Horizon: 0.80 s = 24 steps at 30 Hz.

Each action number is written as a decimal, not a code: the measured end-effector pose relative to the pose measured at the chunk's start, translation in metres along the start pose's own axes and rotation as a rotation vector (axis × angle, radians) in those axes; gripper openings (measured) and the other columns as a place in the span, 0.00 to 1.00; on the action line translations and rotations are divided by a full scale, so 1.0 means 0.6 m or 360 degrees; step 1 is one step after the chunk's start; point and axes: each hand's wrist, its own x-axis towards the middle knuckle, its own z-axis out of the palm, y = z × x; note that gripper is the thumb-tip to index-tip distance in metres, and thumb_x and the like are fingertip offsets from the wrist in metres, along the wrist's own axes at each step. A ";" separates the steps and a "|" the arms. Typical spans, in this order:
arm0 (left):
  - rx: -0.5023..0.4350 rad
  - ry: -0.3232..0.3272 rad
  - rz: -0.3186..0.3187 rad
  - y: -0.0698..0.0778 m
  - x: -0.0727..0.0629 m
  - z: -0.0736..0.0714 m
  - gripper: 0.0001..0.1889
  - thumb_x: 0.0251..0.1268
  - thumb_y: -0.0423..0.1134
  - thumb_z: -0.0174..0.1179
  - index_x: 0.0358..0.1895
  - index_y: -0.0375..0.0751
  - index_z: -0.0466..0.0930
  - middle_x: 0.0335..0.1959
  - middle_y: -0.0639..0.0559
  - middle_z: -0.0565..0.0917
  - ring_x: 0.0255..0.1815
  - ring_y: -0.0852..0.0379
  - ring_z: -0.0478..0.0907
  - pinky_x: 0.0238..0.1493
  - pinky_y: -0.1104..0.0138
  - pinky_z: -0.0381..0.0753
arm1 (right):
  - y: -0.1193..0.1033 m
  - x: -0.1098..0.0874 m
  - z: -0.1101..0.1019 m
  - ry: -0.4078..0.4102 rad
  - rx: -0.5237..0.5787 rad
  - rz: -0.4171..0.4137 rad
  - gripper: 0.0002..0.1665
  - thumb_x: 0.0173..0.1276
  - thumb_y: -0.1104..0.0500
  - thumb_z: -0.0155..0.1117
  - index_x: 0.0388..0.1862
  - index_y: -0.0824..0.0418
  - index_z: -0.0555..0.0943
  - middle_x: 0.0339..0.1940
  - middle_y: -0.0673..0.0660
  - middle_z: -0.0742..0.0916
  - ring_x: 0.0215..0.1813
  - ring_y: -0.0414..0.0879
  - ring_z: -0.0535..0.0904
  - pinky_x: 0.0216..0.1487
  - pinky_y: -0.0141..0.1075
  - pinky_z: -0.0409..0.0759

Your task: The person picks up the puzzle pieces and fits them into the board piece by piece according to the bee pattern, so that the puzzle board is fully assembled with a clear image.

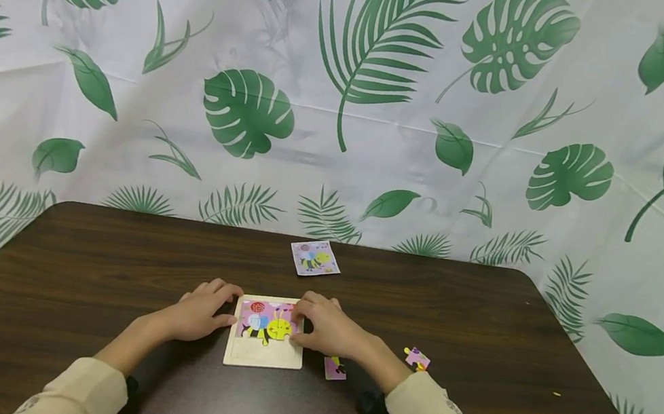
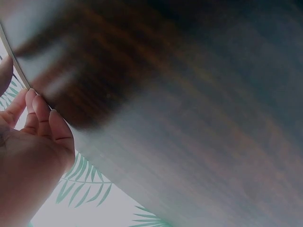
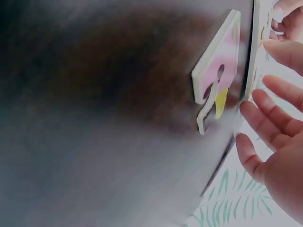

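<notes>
A square wooden puzzle tray [image 1: 263,357] lies on the table, its upper part filled with joined pieces of a bee picture [image 1: 279,329] and its lower strip bare wood. At the tray's left edge rests my left hand [image 1: 203,312], forefinger at the upper corner and thumb lower down. My right hand [image 1: 327,326] reaches over the right edge, with thumb and forefinger spread apart on the picture's right side. What lies under those fingertips is partly hidden. Just below the right hand is a loose pink puzzle piece [image 1: 334,369], seen large in the right wrist view as a pink-and-yellow piece [image 3: 220,71].
Another loose puzzle piece [image 1: 416,359] lies to the right, past the right forearm. Farther right is a tiny yellow bit [image 1: 556,394]. A printed bee card [image 1: 316,258] lies near the back edge of the dark wooden table [image 1: 180,244]. Behind hangs a leaf-patterned cloth [image 1: 374,164].
</notes>
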 end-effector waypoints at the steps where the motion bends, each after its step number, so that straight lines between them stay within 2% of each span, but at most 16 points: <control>1: -0.0001 -0.0002 -0.0002 0.000 0.000 0.000 0.20 0.62 0.41 0.58 0.55 0.39 0.69 0.46 0.47 0.71 0.50 0.44 0.66 0.44 0.46 0.63 | 0.000 -0.001 -0.001 -0.0007 0.0014 -0.0009 0.12 0.56 0.56 0.69 0.37 0.59 0.80 0.35 0.48 0.76 0.42 0.40 0.71 0.38 0.35 0.59; 10: 0.0001 -0.0013 -0.0005 0.000 0.001 -0.001 0.20 0.62 0.42 0.58 0.55 0.39 0.68 0.46 0.47 0.71 0.50 0.44 0.66 0.44 0.47 0.63 | 0.002 0.002 0.001 -0.0058 0.0012 -0.0107 0.12 0.59 0.58 0.66 0.43 0.57 0.82 0.39 0.50 0.79 0.44 0.40 0.73 0.38 0.34 0.58; 24: -0.0006 -0.0019 -0.0017 0.001 0.002 -0.001 0.21 0.61 0.41 0.58 0.55 0.39 0.68 0.46 0.47 0.71 0.50 0.44 0.66 0.44 0.47 0.63 | 0.005 0.006 0.000 -0.0117 -0.0020 -0.0109 0.13 0.60 0.57 0.65 0.44 0.54 0.82 0.39 0.50 0.77 0.44 0.40 0.71 0.39 0.33 0.60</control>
